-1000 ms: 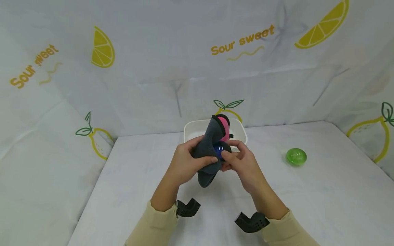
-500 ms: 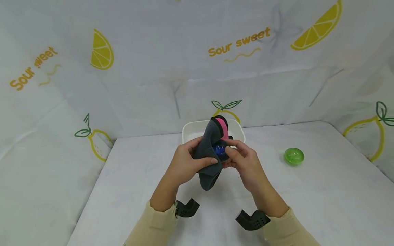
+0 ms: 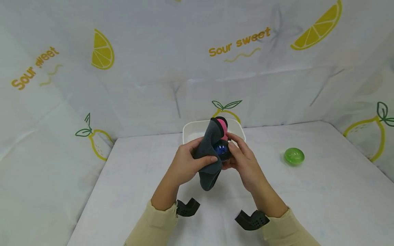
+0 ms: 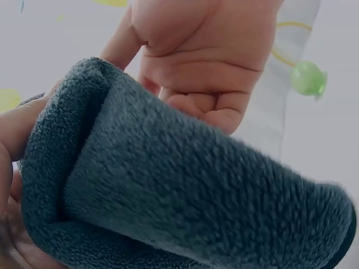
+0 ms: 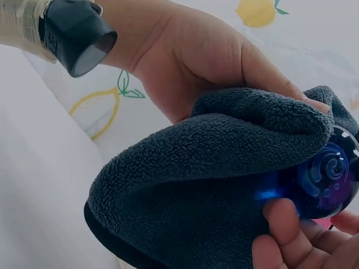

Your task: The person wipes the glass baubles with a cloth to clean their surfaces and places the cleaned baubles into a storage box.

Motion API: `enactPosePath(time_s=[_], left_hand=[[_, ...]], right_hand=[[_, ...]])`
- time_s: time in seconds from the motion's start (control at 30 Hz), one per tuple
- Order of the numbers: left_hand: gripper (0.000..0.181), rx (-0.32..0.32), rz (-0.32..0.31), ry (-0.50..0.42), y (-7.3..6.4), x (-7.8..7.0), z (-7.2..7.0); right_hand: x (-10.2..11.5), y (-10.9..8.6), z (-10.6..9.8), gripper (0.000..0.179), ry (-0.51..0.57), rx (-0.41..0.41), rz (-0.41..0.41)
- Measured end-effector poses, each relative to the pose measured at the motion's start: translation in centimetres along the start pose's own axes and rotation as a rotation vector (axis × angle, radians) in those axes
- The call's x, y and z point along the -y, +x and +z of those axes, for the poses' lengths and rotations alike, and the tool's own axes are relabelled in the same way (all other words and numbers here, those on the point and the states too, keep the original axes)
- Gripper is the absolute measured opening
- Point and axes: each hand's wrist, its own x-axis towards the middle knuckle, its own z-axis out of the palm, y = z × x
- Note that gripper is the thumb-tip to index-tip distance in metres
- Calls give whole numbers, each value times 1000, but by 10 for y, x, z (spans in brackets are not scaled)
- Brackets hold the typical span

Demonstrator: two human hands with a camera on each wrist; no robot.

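My left hand (image 3: 184, 165) grips a dark grey-blue plush towel (image 3: 207, 141), with the thumb over its near fold. Partly wrapped in the fold is a shiny blue see-through ball-like thing (image 3: 221, 149), with a swirl pattern seen in the right wrist view. My right hand (image 3: 246, 164) holds the ball-like thing from the right between thumb and fingers. A pink patch with black edging (image 3: 223, 129) shows at the towel's upper end; I cannot tell if it belongs to the towel. In the left wrist view, the towel (image 4: 185, 179) hides the blue thing.
Behind the hands stands a white tray (image 3: 191, 127), partly hidden by them. A green see-through round thing (image 3: 294, 156) lies on the white-covered table to the right. A white sheet with lemon prints (image 3: 160, 68) hangs at the back.
My right fingers have shifted on the blue ball-like thing: the index finger moved up and the thumb toward its right edge. More of it shows. My left hand stays on the towel.
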Motion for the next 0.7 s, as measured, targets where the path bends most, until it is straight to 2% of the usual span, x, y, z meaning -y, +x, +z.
enactPosePath(time_s=[0.2, 0.4, 0.7], left_hand=[[55, -11, 20, 6, 0, 1, 1], [52, -35, 15, 1, -1, -1, 2], [51, -22, 16, 20, -1, -3, 0]], right_hand=[[3, 0, 4, 35, -38, -74, 27], [0, -1, 5, 38, -68, -59, 5], [0, -1, 2, 40, -90, -59, 6]])
